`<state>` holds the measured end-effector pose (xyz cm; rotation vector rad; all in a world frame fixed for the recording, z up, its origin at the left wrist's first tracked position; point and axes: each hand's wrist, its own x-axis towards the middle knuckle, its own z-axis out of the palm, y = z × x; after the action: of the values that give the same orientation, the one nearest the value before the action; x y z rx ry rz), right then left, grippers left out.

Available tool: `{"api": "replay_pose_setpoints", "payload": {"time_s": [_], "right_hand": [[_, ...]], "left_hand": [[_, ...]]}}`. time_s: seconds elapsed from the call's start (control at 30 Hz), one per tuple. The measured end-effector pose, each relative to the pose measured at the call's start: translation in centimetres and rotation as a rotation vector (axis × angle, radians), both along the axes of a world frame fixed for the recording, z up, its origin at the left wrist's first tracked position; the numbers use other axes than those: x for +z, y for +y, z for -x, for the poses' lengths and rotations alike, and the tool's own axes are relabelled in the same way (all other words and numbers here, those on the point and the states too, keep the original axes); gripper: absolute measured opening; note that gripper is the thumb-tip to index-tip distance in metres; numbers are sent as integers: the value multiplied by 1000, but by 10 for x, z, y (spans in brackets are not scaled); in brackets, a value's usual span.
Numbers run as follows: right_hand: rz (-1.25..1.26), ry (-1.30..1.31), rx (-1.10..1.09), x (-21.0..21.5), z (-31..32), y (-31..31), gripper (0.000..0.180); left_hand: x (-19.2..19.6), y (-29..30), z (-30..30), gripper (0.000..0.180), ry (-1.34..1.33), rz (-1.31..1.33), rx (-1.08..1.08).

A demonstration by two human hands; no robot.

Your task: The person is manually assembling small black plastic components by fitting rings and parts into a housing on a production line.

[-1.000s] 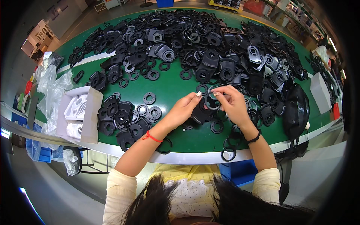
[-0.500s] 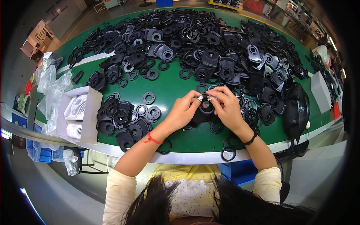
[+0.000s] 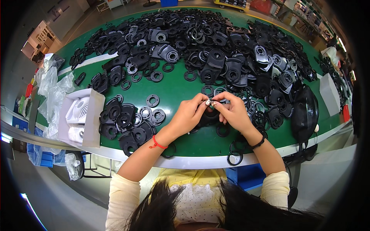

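Observation:
My left hand [image 3: 189,114] and my right hand [image 3: 234,111] meet over the near middle of the bench, thumbs and forefingers pinched, tips almost touching. Between them they grip a thin black piece, mostly covered by the fingers, so its full shape cannot be made out. Just under the fingertips lies a dark plastic part [image 3: 208,118], partly hidden by the hands. A flat black ring [image 3: 222,130] rests on the green surface below my right hand. Beyond the fingertips is another black ring [image 3: 207,91].
A large heap of black plastic housings and rings [image 3: 216,57] covers the far bench [image 3: 175,144]. Smaller piles of black housings [image 3: 125,117] lie left. A white box [image 3: 98,115] holds white fan parts. At right sits a black mesh bag [image 3: 304,115].
My fingertips have drawn closer together, and my right hand has turned slightly inward. The round opening of the dark part below them is now mostly covered.

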<state>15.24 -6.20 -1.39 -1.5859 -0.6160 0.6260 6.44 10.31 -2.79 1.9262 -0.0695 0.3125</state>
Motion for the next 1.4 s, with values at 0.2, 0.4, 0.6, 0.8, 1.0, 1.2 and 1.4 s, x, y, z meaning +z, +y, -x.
{"api": "replay_pose_setpoints", "payload": {"time_s": [0.2, 0.4, 0.6, 0.8, 1.0, 1.2, 1.4], "right_hand": [[-31, 184, 62, -5, -8, -4, 10], [-164, 199, 4, -3, -11, -4, 13], [-275, 221, 133, -2, -5, 0, 16], [52, 20, 88, -8, -10, -2, 20], [123, -201, 46, 2, -1, 0, 29], [85, -259, -8, 0, 3, 0, 25], [-62, -137, -136, 2, 5, 1, 21]], "left_hand": [[0, 1, 0, 10, -50, -90, -22], [11, 1, -1, 16, 72, 90, 103], [4, 11, -7, 29, 194, 619, 30], [-1, 13, -5, 26, 95, 402, 24], [1, 0, 3, 22, 49, 48, 96], [0, -2, 3, 22, -37, -42, 151], [-1, -3, -1, 21, 40, 359, 37]]}}
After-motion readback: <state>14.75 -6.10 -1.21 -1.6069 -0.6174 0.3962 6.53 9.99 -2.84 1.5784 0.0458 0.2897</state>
